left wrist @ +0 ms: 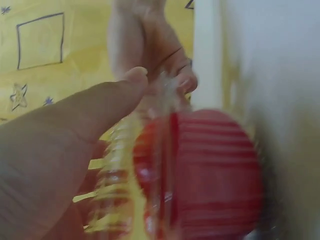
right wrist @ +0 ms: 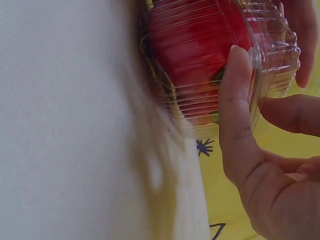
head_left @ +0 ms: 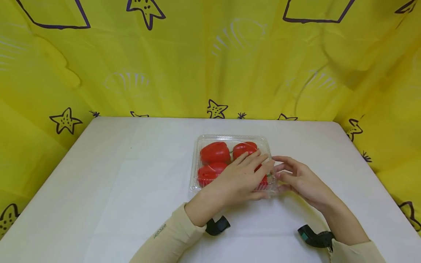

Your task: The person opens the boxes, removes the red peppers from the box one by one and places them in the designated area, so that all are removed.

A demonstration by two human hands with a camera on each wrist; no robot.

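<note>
A clear plastic clamshell box [head_left: 230, 137] with ribbed sides sits on the white table, its lid down over several red bell peppers [head_left: 215, 152]. My left hand [head_left: 238, 177] lies across the lid's right half, fingers extended, partly covering the peppers beneath. At the box's right edge, my right hand [head_left: 304, 180] pinches the rim between thumb and fingers. In the right wrist view the thumb [right wrist: 237, 95] presses on the rim, with a green stem behind the plastic. The left wrist view is blurred, showing the left thumb [left wrist: 95, 107] beside the box's edge.
The white table [head_left: 148, 146] extends around the box. A yellow curtain [head_left: 184, 65] with dark star drawings stands along the back and sides. Black wrist-worn devices [head_left: 315, 237] are strapped below both hands, near the beige sleeves [head_left: 174, 230].
</note>
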